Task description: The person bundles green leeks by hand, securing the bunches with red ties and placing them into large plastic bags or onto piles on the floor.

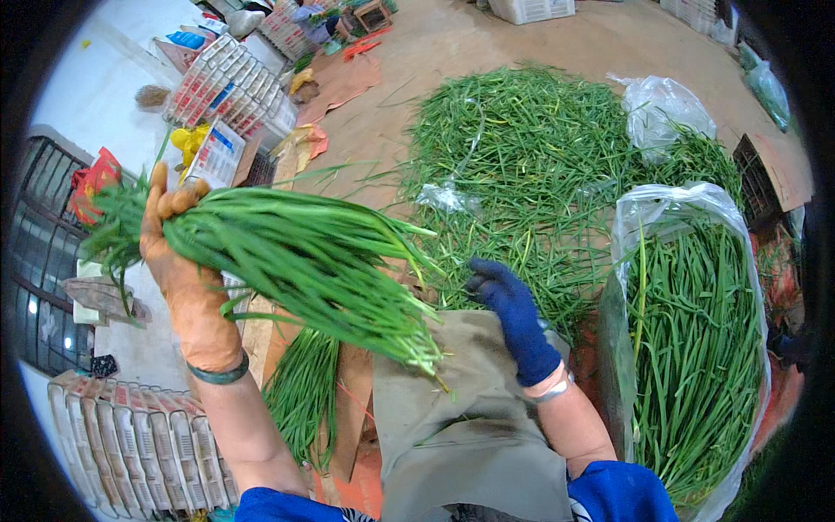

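My left hand (186, 261), in an orange rubber glove, is raised at the left and closed round a thick bunch of long green leafy stalks (300, 261), which look like garlic chives. The pale cut ends point right, over my lap; the leaf tips droop beyond my fist. My right hand (512, 313), in a dark blue knit glove, is held over the grey apron (456, 404) by my right knee. Its fingers are curled, and nothing shows in them. Another bunch of green stalks (306, 391) lies on cardboard beside my left leg.
Loose green leaves (522, 150) are heaped on the floor ahead. To my right stands a clear plastic bag (691, 196) full of stalks. Stacked white crates (228, 85) are at the upper left, more crates (143, 444) at the lower left. A person (313, 23) sits far off.
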The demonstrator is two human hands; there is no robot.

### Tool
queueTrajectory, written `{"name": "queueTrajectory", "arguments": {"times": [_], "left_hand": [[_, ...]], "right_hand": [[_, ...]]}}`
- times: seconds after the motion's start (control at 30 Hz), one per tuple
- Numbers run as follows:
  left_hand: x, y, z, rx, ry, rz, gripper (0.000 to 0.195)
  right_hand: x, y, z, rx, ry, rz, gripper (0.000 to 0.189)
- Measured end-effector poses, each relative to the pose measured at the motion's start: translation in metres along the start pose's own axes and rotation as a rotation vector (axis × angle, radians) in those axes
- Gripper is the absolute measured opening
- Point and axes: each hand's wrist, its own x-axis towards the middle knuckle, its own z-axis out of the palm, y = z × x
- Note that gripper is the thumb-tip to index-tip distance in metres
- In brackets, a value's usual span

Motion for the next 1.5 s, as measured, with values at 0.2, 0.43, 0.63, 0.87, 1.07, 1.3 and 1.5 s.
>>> {"name": "queueTrajectory", "arguments": {"times": [0.2,0.43,0.63,0.87,1.07,1.3,1.5], "left_hand": [[0.034,-0.003,0.061,-0.164,-0.041,-0.136,0.033],[0.073,-0.006,0.078,-0.307,-0.028,-0.202,0.025],[0.117,-0.003,0.064,-0.295,0.043,-0.198,0.024],[0.116,-0.007,0.098,-0.199,0.033,-0.192,0.025],[0.127,0.005,0.095,-0.354,-0.113,-0.177,0.033],[0.064,0.03,0.076,1.18,-0.217,0.359,0.038],[-0.022,-0.009,0.007,-0.294,0.101,-0.289,0.041]], "right_hand": [[0.026,-0.009,0.023,-0.122,-0.052,-0.189,0.022],[0.045,0.043,-0.065,-0.249,0.156,0.119,0.029],[0.006,0.017,-0.02,0.16,-0.016,0.227,0.06],[0.043,0.013,-0.023,-0.354,-0.021,0.042,0.025],[0.038,0.138,-0.155,-0.76,0.048,0.276,0.04],[0.052,0.03,0.007,0.435,-0.329,0.323,0.055],[0.051,0.049,0.018,0.765,-0.544,0.306,0.041]]}}
